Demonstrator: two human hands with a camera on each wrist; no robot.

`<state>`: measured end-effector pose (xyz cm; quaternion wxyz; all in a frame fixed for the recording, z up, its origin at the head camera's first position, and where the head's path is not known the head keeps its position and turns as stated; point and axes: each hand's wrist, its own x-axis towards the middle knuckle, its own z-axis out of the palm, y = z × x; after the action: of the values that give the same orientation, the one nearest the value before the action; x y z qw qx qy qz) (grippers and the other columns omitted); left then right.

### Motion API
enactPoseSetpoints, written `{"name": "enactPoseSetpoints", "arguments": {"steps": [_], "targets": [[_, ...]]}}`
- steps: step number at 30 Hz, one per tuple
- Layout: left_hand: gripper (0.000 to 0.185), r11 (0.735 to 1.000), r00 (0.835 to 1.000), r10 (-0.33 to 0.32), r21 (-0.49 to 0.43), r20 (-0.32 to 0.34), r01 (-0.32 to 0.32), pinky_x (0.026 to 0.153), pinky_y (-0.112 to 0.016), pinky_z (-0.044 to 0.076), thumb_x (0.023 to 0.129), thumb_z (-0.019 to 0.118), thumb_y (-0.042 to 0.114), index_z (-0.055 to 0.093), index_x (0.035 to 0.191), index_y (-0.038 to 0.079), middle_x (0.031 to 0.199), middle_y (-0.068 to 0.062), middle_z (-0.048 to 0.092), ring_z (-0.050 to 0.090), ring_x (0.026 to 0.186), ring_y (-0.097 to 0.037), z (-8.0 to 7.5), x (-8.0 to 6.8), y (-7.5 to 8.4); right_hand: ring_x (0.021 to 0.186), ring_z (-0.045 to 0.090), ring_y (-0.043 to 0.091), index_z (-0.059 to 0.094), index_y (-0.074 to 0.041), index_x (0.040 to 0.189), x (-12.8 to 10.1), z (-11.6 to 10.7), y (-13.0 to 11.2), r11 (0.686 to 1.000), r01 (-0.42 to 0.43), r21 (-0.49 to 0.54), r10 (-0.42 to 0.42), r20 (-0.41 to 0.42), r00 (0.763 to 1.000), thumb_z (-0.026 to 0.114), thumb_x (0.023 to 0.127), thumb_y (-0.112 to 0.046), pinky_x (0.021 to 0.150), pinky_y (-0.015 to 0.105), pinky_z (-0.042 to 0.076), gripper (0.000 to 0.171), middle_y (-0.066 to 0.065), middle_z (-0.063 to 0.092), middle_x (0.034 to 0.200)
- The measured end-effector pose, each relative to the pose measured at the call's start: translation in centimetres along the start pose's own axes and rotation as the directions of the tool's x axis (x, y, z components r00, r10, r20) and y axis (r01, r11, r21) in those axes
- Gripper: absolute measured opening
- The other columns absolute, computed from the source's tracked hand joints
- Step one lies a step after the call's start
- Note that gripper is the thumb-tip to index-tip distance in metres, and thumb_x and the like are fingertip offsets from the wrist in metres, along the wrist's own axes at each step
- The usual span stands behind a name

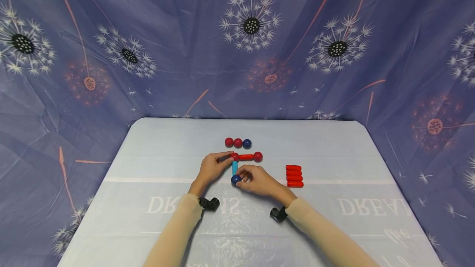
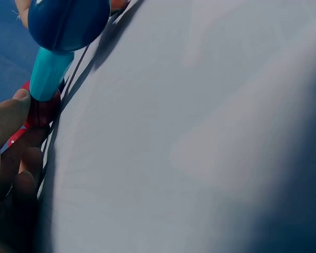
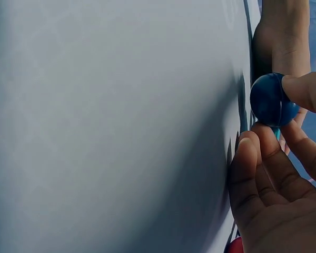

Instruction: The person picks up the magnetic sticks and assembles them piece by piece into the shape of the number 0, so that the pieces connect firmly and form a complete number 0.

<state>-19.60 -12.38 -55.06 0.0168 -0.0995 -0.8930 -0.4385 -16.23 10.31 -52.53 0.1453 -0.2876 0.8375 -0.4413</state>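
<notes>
My left hand (image 1: 212, 167) pinches a red ball (image 1: 235, 157) between thumb and fingers. From that ball a red rod (image 1: 246, 157) runs right to a second red ball (image 1: 258, 156), and a light-blue rod (image 1: 234, 168) runs toward me. At the near end of the light-blue rod is a dark blue ball (image 1: 236, 180), which my right hand (image 1: 257, 179) pinches. The left wrist view shows the light-blue rod (image 2: 48, 74) between the blue ball (image 2: 68, 23) and the red ball (image 2: 43, 109). In the right wrist view, thumb and fingertips hold the blue ball (image 3: 274, 100).
Behind the joined pieces, two red balls (image 1: 233, 142) and a dark blue ball (image 1: 247, 144) sit in a row. Several red rods (image 1: 294, 176) lie stacked side by side to the right. A white printed cloth (image 1: 148, 143) covers the table; a patterned purple curtain (image 1: 185, 52) hangs behind.
</notes>
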Motion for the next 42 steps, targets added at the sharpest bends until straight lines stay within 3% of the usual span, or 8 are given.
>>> {"name": "enactPoseSetpoints", "arguments": {"steps": [4, 15, 20, 27, 31, 34, 37, 42], "targets": [[0.033, 1.0, 1.0, -0.002, -0.004, -0.003, 0.002, 0.06, -0.028, 0.035, 0.096, 0.074, 0.035, 0.076, 0.126, 0.023, 0.071, 0.003, 0.065, 0.04, 0.058, -0.009, 0.0, 0.0, 0.0, 0.089, 0.063, 0.017, 0.068, -0.013, 0.112, 0.1, 0.1, 0.1, 1.0, 0.006, -0.006, -0.006, 0.0, 1.0, 0.079, 0.092, -0.02, 0.076, 0.023, 0.052, 0.024, -0.003, 0.067, 0.097], [0.032, 1.0, 1.0, 0.011, 0.0, -0.017, -0.011, 0.058, -0.026, 0.034, 0.095, 0.075, 0.033, 0.076, 0.125, 0.022, 0.094, 0.001, 0.077, 0.04, 0.055, -0.008, 0.1, 0.0, 0.2, 0.087, 0.063, 0.015, 0.068, -0.012, 0.11, 0.3, 0.3, 0.3, 1.0, 0.004, -0.014, -0.004, -0.009, 1.0, 0.08, 0.091, -0.024, 0.076, 0.024, 0.052, 0.025, -0.003, 0.067, 0.095], [0.032, 1.0, 1.0, 0.008, 0.006, -0.019, -0.007, 0.059, -0.026, 0.035, 0.095, 0.075, 0.033, 0.076, 0.126, 0.023, 0.088, 0.002, 0.074, 0.041, 0.056, -0.007, 0.2, 0.0, 0.3, 0.085, 0.061, 0.013, 0.068, -0.012, 0.111, 0.3, 0.3, 0.2, 1.0, -0.004, -0.02, 0.003, -0.015, 1.0, 0.081, 0.091, -0.023, 0.075, 0.023, 0.052, 0.026, -0.003, 0.066, 0.095], [0.035, 1.0, 1.0, 0.006, 0.015, 0.008, -0.006, 0.057, -0.027, 0.034, 0.097, 0.073, 0.032, 0.073, 0.131, 0.021, 0.06, 0.003, 0.048, 0.041, 0.054, -0.007, -0.1, -0.1, 0.4, 0.086, 0.061, 0.01, 0.066, -0.012, 0.115, 0.3, 0.3, 0.0, 1.0, -0.006, -0.03, 0.006, -0.006, 1.0, 0.079, 0.092, -0.023, 0.075, 0.022, 0.051, 0.028, -0.003, 0.067, 0.099], [0.038, 1.0, 0.999, 0.006, -0.015, 0.037, -0.005, 0.063, -0.026, 0.042, 0.098, 0.072, 0.029, 0.07, 0.134, 0.018, 0.088, -0.002, 0.074, 0.052, 0.06, -0.005, -0.5, -0.4, 0.4, 0.087, 0.061, 0.01, 0.066, -0.012, 0.118, 0.3, 0.3, 0.1, 0.999, -0.024, -0.033, 0.024, -0.005, 1.0, 0.078, 0.093, -0.022, 0.076, 0.022, 0.051, 0.029, -0.003, 0.067, 0.1], [0.038, 0.999, 0.998, 0.006, -0.044, 0.065, -0.003, 0.071, -0.027, 0.049, 0.098, 0.071, 0.026, 0.069, 0.135, 0.014, 0.121, -0.005, 0.076, 0.06, 0.069, -0.006, -1.1, -0.7, 0.5, 0.088, 0.061, 0.01, 0.066, -0.013, 0.118, 0.3, 0.2, 0.1, 0.999, -0.034, -0.028, 0.034, -0.003, 0.999, 0.078, 0.093, -0.023, 0.077, 0.022, 0.051, 0.03, -0.003, 0.067, 0.101], [0.038, 0.998, 0.995, 0.005, -0.058, 0.096, 0.001, 0.071, -0.027, 0.051, 0.099, 0.071, 0.024, 0.069, 0.135, 0.012, 0.12, -0.006, 0.076, 0.062, 0.071, -0.008, -1.8, -1.2, 0.7, 0.089, 0.061, 0.01, 0.066, -0.014, 0.119, 0.3, 0.2, 0.1, 0.999, -0.032, -0.015, 0.032, -0.004, 0.999, 0.078, 0.093, -0.025, 0.078, 0.022, 0.051, 0.031, -0.003, 0.067, 0.101], [0.037, 0.996, 0.988, 0.002, -0.086, 0.157, 0.012, 0.057, -0.025, 0.05, 0.098, 0.071, 0.024, 0.069, 0.132, 0.011, 0.108, -0.007, 0.077, 0.06, 0.061, -0.009, -2.5, -2.4, 1.1, 0.089, 0.06, 0.009, 0.066, -0.013, 0.121, 0.2, 0.3, 0.3, 0.999, -0.037, -0.002, 0.037, -0.002, 0.999, 0.078, 0.093, -0.026, 0.078, 0.022, 0.052, 0.033, -0.004, 0.067, 0.102]]}}
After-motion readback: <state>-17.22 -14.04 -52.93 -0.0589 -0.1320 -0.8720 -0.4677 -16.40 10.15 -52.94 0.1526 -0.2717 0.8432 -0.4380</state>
